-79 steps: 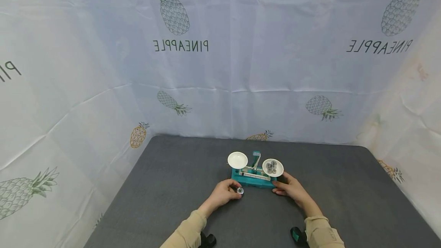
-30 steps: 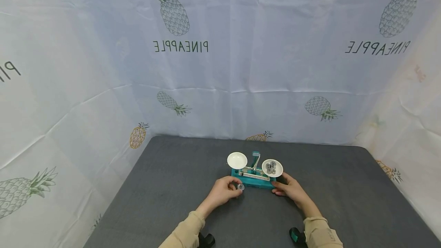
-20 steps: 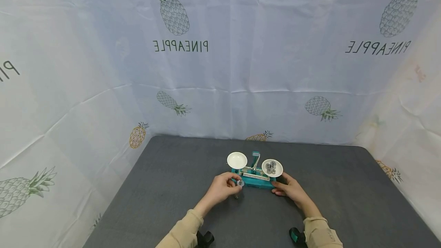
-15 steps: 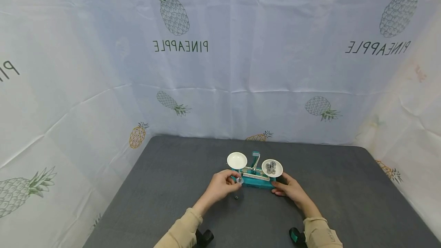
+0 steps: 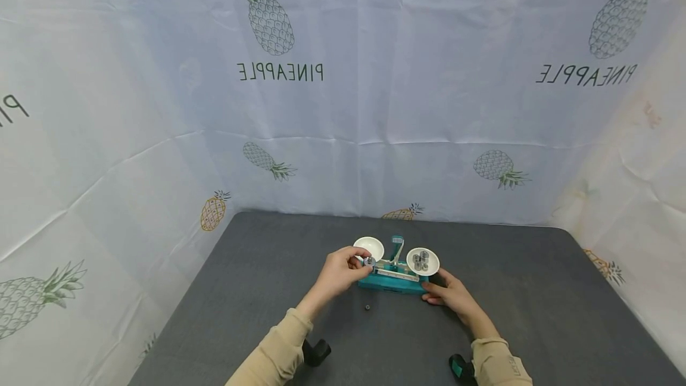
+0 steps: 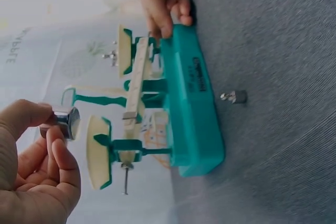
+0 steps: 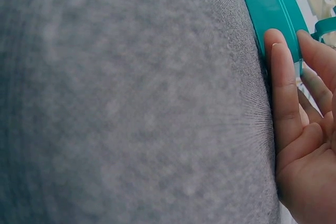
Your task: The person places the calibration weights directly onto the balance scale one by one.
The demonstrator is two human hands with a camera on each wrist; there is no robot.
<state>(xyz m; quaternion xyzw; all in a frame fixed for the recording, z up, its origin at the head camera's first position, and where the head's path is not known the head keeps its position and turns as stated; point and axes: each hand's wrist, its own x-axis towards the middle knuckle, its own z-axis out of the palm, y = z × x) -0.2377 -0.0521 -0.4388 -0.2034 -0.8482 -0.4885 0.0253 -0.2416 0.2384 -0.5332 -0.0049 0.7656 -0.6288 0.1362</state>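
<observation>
My left hand [image 5: 337, 271] pinches a shiny metal balance weight [image 6: 68, 123] between thumb and fingers. That weight is just over the near side of the left white pan [image 5: 371, 245] of a teal two-pan balance scale [image 5: 390, 283], and the left wrist view shows it apart from the pan. Several metal weights [image 5: 421, 259] stand in the right pan [image 5: 432, 267]. My right hand [image 5: 451, 295] grips the right end of the scale's base, thumb and fingers on either side of it in the right wrist view. A small weight [image 6: 239, 96] stands on the table in front of the base.
The dark grey table [image 5: 289, 243] spreads around the scale. Behind it hangs a pale curtain [image 5: 343, 171] printed with pineapples. Black straps with devices [image 5: 316, 352] are worn at both wrists.
My left hand has risen from the table with the weight and moved forward to the left pan. The small weight it covered now shows on the table. My right hand stays on the base.
</observation>
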